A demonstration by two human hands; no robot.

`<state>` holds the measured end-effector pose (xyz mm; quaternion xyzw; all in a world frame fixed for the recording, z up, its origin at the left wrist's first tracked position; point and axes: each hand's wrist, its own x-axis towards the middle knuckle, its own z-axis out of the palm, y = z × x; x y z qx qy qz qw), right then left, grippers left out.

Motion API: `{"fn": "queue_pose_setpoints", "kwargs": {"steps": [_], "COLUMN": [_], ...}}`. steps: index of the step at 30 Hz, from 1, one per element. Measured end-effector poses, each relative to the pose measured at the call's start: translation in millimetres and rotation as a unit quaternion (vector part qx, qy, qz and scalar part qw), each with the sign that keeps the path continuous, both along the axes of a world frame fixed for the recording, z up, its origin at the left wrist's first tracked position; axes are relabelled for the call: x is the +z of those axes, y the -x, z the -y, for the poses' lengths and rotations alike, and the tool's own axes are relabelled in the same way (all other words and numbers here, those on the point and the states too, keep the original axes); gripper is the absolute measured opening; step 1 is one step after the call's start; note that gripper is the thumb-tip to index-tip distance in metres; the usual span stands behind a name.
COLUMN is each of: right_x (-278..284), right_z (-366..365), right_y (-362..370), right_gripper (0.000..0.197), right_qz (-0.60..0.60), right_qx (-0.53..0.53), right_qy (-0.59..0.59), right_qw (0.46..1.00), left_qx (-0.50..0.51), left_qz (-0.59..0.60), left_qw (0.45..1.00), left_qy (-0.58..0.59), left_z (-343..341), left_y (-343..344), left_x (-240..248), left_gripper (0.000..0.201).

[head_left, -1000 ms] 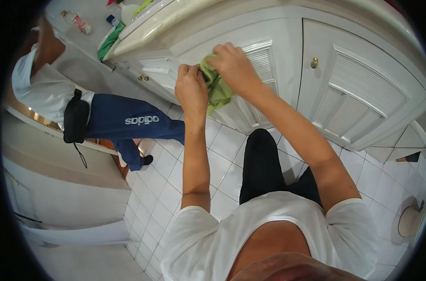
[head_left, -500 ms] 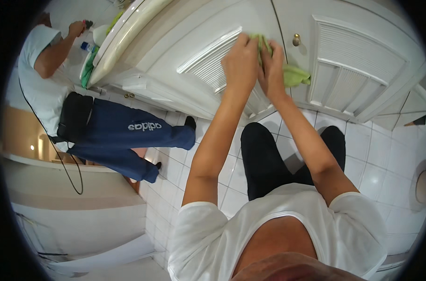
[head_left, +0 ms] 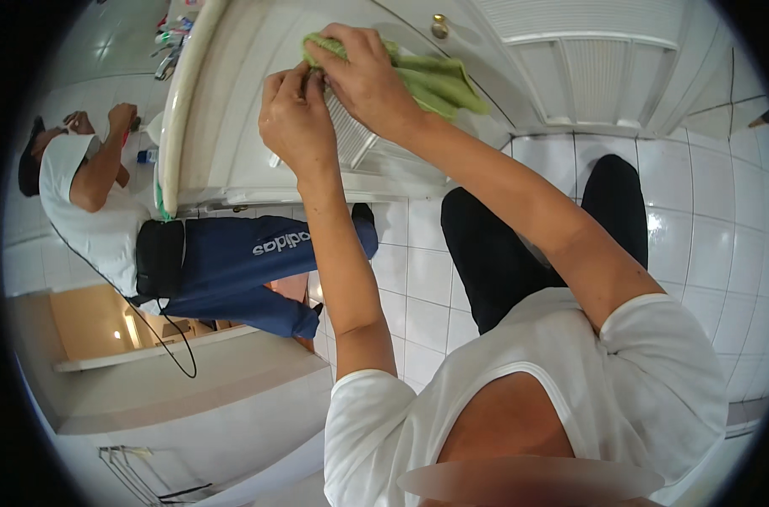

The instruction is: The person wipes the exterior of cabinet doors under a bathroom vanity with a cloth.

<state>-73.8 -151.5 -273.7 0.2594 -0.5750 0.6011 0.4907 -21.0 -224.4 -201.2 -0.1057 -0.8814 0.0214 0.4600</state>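
Clamping green cloth [head_left: 427,80] with left hand [head_left: 298,127] and right hand [head_left: 369,80], close together; could snag on knob [head_left: 439,27] by loose end [head_left: 465,91].

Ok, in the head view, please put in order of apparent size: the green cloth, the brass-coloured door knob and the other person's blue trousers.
1. Blue trousers
2. Green cloth, partly covered by the right hand
3. Brass-coloured door knob

Co-worker [head_left: 97,182] in blue trousers [head_left: 224,262], black waist pouch [head_left: 160,258], white floor tiles [head_left: 428,277].
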Motion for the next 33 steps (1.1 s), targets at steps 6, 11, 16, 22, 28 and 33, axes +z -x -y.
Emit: {"fn": "queue_pose_setpoints", "kwargs": {"steps": [6, 11, 16, 22, 28, 33], "right_x": [-145, -185, -31, -12, -173, -164], "right_z": [3, -4, 1, 20, 4, 37], "right_y": [-1, -2, 7, 30, 19, 14], "right_gripper": [0.049, 0.063, 0.053, 0.04, 0.063, 0.053], "right_qz": [0.123, 0.263, 0.084, -0.007, 0.185, 0.265], "right_qx": [-0.029, 0.037, -0.002, -0.102, -0.105, 0.011], "right_qy": [0.002, 0.067, 0.097, 0.008, -0.079, 0.078], "right_qw": [0.992, 0.962, 0.992, 0.995, 0.974, 0.961], "left_qx": [0.032, -0.029, -0.087, -0.118, -0.109, -0.155], "left_qz": [0.189, 0.294, 0.104, 0.027, 0.068, 0.033], "left_qw": [0.981, 0.955, 0.988, 0.991, 0.986, 0.971], "left_qy": [0.036, 0.005, -0.071, -0.059, -0.104, -0.178], "left_z": [-7, -17, -10, 26, 15, 53], "left_y": [-4, 5, 7, 22, 8, 31], "left_x": [-106, -147, -41, -10, -10, -3], "left_gripper": [0.014, 0.03, 0.029, 0.026, 0.025, 0.016]}}
